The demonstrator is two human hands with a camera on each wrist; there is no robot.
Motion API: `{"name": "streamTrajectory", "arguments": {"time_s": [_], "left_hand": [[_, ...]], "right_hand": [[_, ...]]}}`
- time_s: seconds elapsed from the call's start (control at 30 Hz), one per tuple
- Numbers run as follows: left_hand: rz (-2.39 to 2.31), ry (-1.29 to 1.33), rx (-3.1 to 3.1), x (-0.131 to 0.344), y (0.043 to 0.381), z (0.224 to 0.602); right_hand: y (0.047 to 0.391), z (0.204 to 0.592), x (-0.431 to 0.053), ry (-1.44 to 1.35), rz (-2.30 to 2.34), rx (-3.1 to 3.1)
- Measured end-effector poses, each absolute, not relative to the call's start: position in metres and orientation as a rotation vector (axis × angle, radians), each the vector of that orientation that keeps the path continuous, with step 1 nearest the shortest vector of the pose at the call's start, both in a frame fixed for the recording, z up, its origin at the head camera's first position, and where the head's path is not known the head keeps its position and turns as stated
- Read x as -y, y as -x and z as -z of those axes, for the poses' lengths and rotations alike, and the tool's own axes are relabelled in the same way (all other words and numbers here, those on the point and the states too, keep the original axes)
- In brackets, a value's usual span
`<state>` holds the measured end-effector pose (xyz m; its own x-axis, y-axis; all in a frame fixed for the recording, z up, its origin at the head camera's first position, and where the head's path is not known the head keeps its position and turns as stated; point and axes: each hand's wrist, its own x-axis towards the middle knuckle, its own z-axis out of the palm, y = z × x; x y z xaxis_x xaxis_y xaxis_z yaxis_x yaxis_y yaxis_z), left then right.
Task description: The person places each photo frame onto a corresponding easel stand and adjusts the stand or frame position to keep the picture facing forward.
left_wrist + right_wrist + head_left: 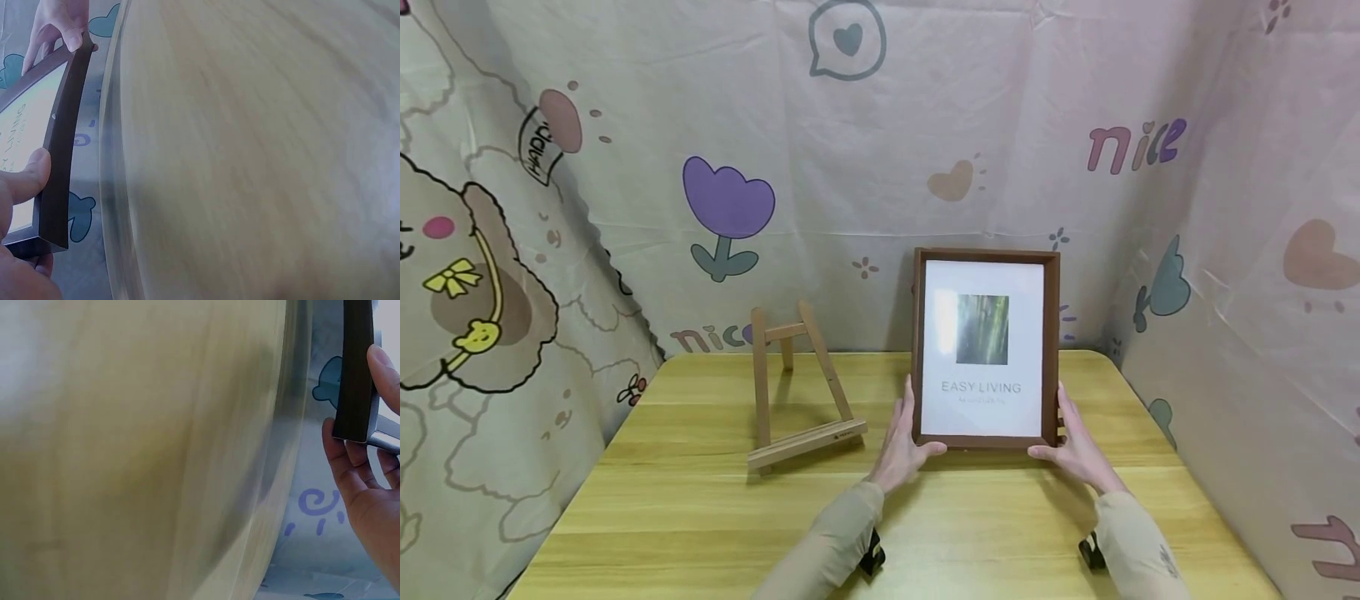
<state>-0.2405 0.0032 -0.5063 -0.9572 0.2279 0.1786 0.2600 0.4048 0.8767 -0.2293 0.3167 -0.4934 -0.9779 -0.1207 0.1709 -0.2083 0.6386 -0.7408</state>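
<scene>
An upright brown picture frame [1051, 350] with a white "EASY LIVING" print is held between two hands in the head view. My left hand [901, 446] grips its lower left corner, thumb over the front edge and fingers along the side. At the lower right corner, my right hand [1078, 450] holds it the same way; the right wrist view shows these fingers [350, 459] behind the corner. Cloth shows between the frame's bottom edge [59, 144] and the table in the left wrist view. A small wooden easel [805, 437] stands to the left of the left hand.
The light wooden table [685, 517] reaches back to a hanging printed cloth [850, 167], which also covers both sides. A black wrist device [872, 554] sits under the left sleeve and another [1092, 552] under the right.
</scene>
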Motion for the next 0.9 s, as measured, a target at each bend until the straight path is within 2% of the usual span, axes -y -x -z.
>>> {"name": "streamTrajectory", "arguments": {"time_s": [0.9], "left_hand": [[1.570, 0.430, 2.467, 0.027, 0.235, 0.494]], "right_hand": [[0.256, 0.478, -0.285, -0.392, -1.398, 2.686]]}}
